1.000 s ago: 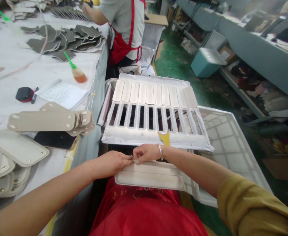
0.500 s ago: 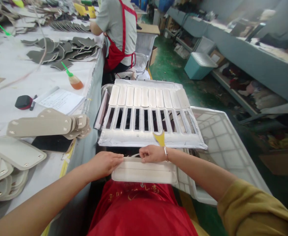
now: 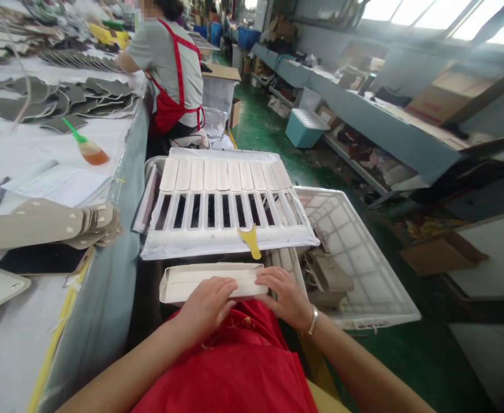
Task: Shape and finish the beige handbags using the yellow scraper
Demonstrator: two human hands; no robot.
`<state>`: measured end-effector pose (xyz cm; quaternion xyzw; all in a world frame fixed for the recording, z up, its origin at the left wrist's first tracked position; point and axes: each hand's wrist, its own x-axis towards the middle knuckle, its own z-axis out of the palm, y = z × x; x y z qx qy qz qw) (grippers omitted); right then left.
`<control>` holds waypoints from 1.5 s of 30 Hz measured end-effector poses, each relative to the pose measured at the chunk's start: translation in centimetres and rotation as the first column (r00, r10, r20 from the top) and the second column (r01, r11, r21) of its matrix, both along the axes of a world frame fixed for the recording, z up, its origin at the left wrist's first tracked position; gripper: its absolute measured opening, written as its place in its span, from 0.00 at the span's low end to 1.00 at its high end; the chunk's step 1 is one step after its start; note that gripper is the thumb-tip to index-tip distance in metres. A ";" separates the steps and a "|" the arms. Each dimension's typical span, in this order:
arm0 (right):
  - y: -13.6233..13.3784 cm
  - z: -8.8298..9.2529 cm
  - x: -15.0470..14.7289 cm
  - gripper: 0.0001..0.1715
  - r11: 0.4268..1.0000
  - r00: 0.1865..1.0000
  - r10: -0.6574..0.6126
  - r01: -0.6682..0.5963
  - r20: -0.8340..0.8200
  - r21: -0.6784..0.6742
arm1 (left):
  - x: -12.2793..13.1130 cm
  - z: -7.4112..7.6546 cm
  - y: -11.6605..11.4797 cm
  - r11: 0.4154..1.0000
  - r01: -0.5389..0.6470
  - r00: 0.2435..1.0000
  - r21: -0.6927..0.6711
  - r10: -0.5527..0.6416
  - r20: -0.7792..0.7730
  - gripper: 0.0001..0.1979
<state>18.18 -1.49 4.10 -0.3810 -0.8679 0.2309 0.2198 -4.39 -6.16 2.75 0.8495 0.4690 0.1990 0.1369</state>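
A cream leather panel lies across my lap over a red apron. My left hand rests on its near edge with fingers curled over it. My right hand, a bracelet at the wrist, presses on the panel's right end, fingers laid over it. Just beyond stands a white slotted board with a row of cream strips along its far half. A yellow scraper lies on the board's near rim.
A table at left carries stacked beige panels, papers, a green-handled brush and grey cut pieces. A white plastic crate sits to my right. Another person in a red apron works further along. Shelves line the right wall.
My view swung up and to the right. The panel has been drawn closer onto my lap. Both hands moved from pinching its far edge to lying on its near side.
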 end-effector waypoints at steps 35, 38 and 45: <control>-4.0 -4.3 -2.5 0.09 0.832 0.832 -0.552 0.554 -0.053 0.021 | 2.7 1.0 1.0 0.985 -0.162 0.953 -0.061 0.140 -0.269 0.05; -3.9 -4.5 -2.0 0.20 0.706 0.718 -0.694 0.692 0.049 -0.148 | 2.8 1.3 1.4 0.973 -0.200 0.938 -0.112 0.157 -0.309 0.05; -3.6 -4.3 -2.5 0.25 0.233 0.820 -0.557 0.305 0.131 -0.923 | 2.6 1.1 2.6 0.945 -0.182 0.950 -0.273 0.097 -0.296 0.04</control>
